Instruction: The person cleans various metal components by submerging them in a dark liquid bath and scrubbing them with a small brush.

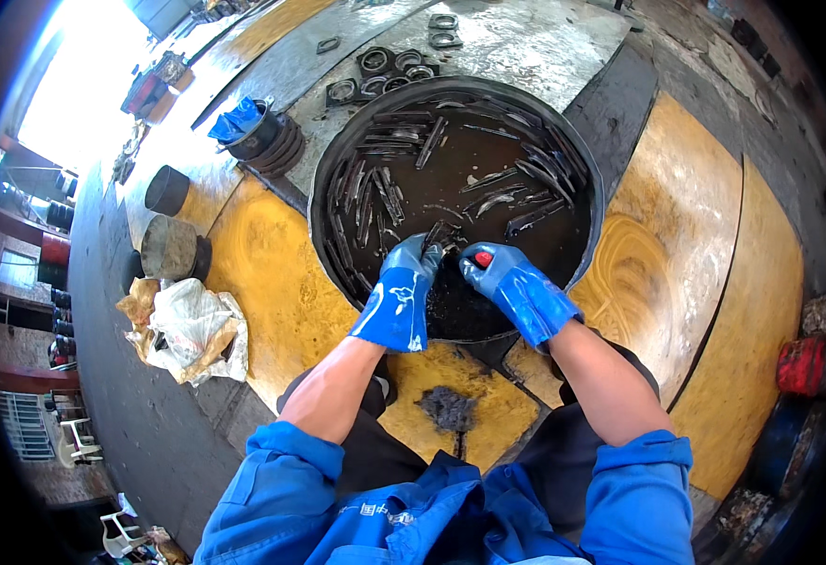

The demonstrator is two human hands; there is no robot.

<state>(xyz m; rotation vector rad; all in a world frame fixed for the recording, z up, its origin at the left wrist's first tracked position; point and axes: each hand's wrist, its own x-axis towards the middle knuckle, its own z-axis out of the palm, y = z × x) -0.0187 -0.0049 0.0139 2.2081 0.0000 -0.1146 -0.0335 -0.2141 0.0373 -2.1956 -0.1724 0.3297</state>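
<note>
Both my hands wear blue rubber gloves over a large round black basin (598,193) of dark, oily liquid. My left hand (404,287) is closed on a dark, wet piece (442,232) whose exact kind I cannot make out. Beside it, my right hand (517,282) grips a tool by its red handle (484,259); the working end is hidden near the left fingers. Several long, narrow dark strips (432,143) lie around the inner wall, partly in the liquid.
Several square black parts with round holes (375,61) lie behind the basin. At left stand a black pot (253,132) with blue gloves or cloth, two cans (170,247) and a white plastic bag (190,325). A grey rag-like clump (448,408) lies between my feet.
</note>
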